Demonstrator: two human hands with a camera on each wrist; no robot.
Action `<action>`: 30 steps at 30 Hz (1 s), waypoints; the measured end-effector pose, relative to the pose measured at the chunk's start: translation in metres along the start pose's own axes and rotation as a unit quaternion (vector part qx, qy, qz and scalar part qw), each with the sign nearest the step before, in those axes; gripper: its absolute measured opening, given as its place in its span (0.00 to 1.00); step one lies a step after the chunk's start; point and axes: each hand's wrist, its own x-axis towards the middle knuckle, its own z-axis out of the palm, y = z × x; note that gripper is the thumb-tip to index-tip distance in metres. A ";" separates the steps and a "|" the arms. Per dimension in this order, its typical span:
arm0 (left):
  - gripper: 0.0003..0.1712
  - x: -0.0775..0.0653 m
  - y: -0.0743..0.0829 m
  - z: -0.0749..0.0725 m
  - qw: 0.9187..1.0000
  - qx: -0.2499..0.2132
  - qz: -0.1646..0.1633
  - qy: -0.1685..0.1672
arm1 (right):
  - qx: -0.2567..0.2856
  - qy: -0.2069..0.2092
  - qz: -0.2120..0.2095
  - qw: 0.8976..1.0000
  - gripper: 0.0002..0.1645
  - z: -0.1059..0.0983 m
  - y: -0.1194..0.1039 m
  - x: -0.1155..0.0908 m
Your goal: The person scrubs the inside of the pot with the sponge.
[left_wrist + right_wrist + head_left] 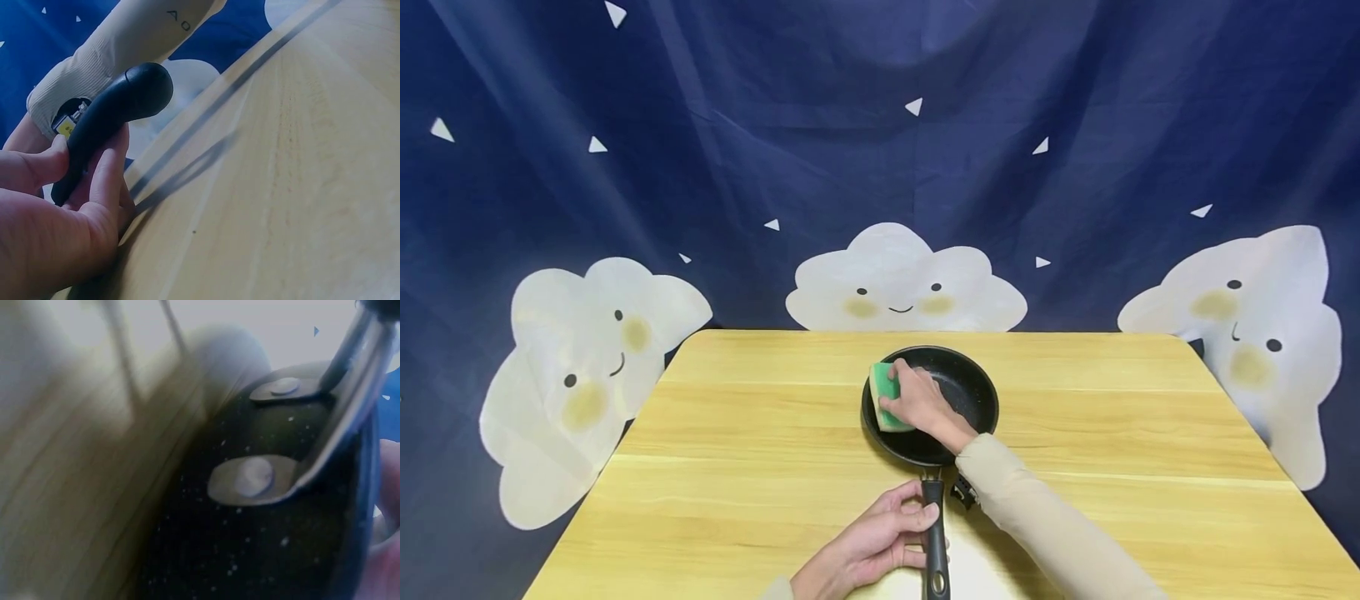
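Observation:
A black frying pan (973,387) sits on the wooden table, its handle (933,492) pointing toward me. My left hand (880,537) grips that handle from the left, thumb on top. In the left wrist view the rounded handle end (150,90) sticks out beyond the fingers of my left hand (56,231). Inside the pan, my right hand (921,402) holds a green and cream sponge (883,392) against the left inner wall. Close up in the right wrist view are the speckled pan wall (250,550) and a riveted metal bracket (253,478); the sponge is out of sight there.
The light wooden table (737,450) spreads out on both sides of the pan. Behind it hangs a dark blue curtain (850,167) printed with smiling clouds. A small black device (964,492) is by my right wrist, beside the handle.

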 end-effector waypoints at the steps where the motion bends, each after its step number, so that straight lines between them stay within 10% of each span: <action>1: 0.11 0.000 0.000 0.000 1.000 0.001 0.001 0.000 | -0.002 0.003 -0.001 1.000 0.23 0.000 0.000 0.000; 30: 0.11 0.001 -0.002 0.001 1.000 -0.005 0.008 0.009 | -0.114 0.077 -0.084 0.987 0.21 0.002 0.014 0.000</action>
